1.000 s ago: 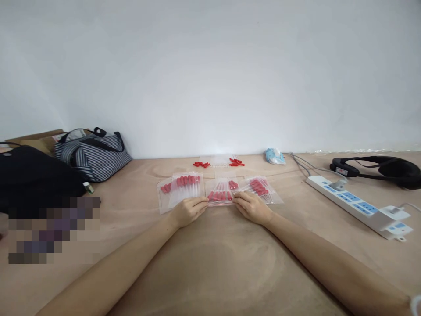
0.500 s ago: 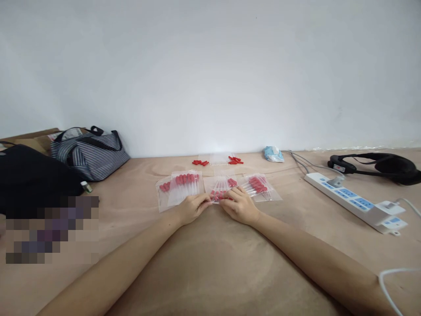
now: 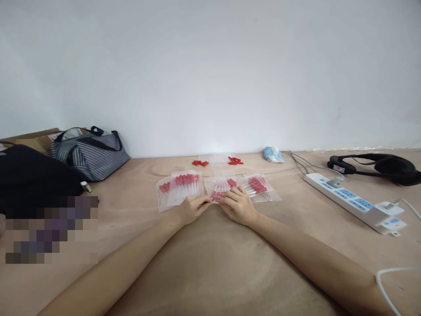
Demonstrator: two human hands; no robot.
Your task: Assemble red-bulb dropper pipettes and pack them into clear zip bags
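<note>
A clear plastic bag (image 3: pixel 221 184) with several red-ended clear sticks lies at the middle of the table. My left hand (image 3: pixel 194 210) pinches its near left edge. My right hand (image 3: pixel 239 206) has its fingers closed on the near right part of the same bag and hides some of the red ends. To the left lie overlapping clear bags (image 3: pixel 184 188) of red-ended sticks, and to the right is another filled bag (image 3: pixel 259 186). Farther back, small red pieces (image 3: pixel 200 163) and more red pieces (image 3: pixel 235 160) flank a row of clear sticks.
A striped bag (image 3: pixel 95 153) and a black bag (image 3: pixel 36 180) stand at the left, near a small bottle (image 3: pixel 86 187). At the right are a white power strip (image 3: pixel 351 199), a black strapped object (image 3: pixel 394 169) and a blue-and-white crumpled item (image 3: pixel 272 154).
My right hand has shifted very slightly to the left along the bag's near edge. My left hand stays at the bag's near left edge.
</note>
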